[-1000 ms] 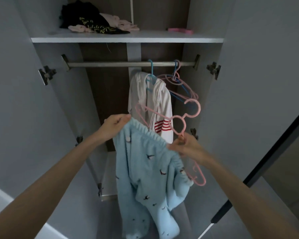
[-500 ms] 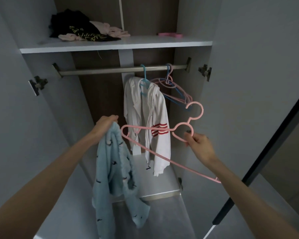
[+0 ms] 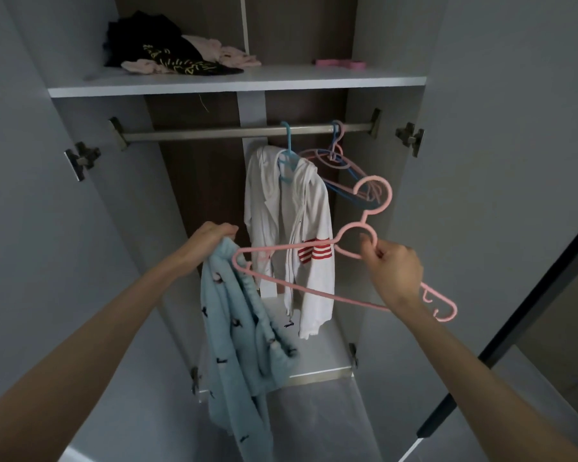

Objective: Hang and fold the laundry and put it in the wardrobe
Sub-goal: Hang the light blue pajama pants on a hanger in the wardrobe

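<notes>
Hanger (image 3: pixel 363 219) in right hand (image 3: pixel 394 268) — axis left-right, hook up; garment (image 3: pixel 234 328) in left hand (image 3: pixel 211 236)

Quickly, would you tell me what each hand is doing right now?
Left hand: grips the fluffy light-blue garment.
Right hand: pinches the pink plastic hanger.

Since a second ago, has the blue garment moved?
Yes. The blue garment has swung left, off the white jacket on the rail, and now hangs from the left hand alone.
</notes>
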